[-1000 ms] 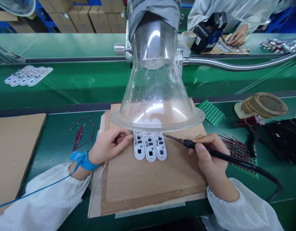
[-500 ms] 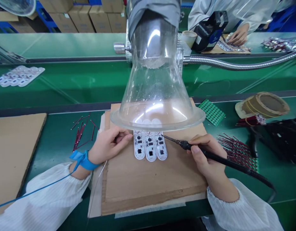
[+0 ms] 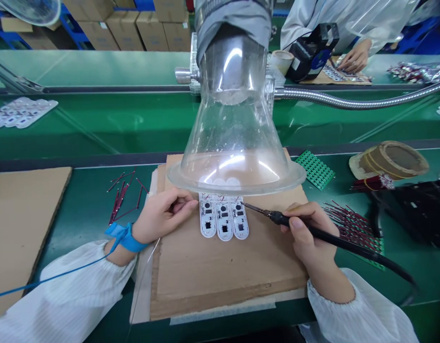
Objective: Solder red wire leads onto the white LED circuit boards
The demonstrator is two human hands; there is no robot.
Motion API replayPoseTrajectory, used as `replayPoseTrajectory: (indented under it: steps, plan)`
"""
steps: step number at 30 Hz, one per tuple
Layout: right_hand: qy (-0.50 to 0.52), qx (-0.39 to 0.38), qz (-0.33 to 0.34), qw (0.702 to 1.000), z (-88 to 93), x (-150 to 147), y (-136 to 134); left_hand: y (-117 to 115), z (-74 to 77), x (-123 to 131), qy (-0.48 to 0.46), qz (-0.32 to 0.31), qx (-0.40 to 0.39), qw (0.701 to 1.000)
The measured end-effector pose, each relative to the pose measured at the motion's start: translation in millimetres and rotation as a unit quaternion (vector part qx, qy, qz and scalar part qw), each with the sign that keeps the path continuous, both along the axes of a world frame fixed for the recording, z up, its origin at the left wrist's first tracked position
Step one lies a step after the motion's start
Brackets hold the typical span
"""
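My right hand point(image 3: 311, 233) is closed round the handle of a soldering iron point(image 3: 280, 218), its tip by the upper right of a white circuit board panel point(image 3: 224, 221). The panel's lower part shows three rounded strips with small black parts; its upper part lies behind a clear fume hood point(image 3: 237, 143). At the panel's left edge my left hand point(image 3: 170, 212) is closed in a pinch. A thin solder wire point(image 3: 145, 274) runs up beneath this hand; its end at the fingertips is hard to make out. A blue strap point(image 3: 129, 237) circles my left wrist.
Under the panel lies a cardboard sheet point(image 3: 227, 281). Dark red wires point(image 3: 120, 197) lie left; more wires point(image 3: 348, 224) rest on a green board at right, near a tape roll point(image 3: 391, 159). Across the bench, a co-worker's hand point(image 3: 355, 56) is over other boards.
The soldering iron's tip has shifted slightly right and down, away from the panel's upper right. My left hand keeps its pinch at the left edge. The whole view has shifted a little.
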State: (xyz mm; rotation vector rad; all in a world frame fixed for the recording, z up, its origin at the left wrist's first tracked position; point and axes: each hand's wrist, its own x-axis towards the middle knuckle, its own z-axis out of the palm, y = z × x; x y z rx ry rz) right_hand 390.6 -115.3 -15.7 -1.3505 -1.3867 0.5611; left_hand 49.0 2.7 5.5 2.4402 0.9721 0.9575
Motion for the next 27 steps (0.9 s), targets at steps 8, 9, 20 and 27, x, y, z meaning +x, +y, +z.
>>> replayPoseTrajectory:
  steps: [8,9,20,27]
  plan:
    - [0.022,0.006,0.036,0.999,1.9,-4,2,2,0.4,0,-0.018,0.004,0.001,1.0]
    - [0.017,0.004,0.04,0.999,1.8,-4,1,1,0.3,0,-0.017,0.004,-0.001,1.0]
    - [-0.075,-0.058,0.035,0.995,-6.2,7,-5,3,-3.7,-2,0.012,-0.01,-0.01,1.0]
    - [-0.107,-0.033,0.04,0.993,1.3,6,1,4,-3.9,0,-0.046,-0.006,0.008,0.999]
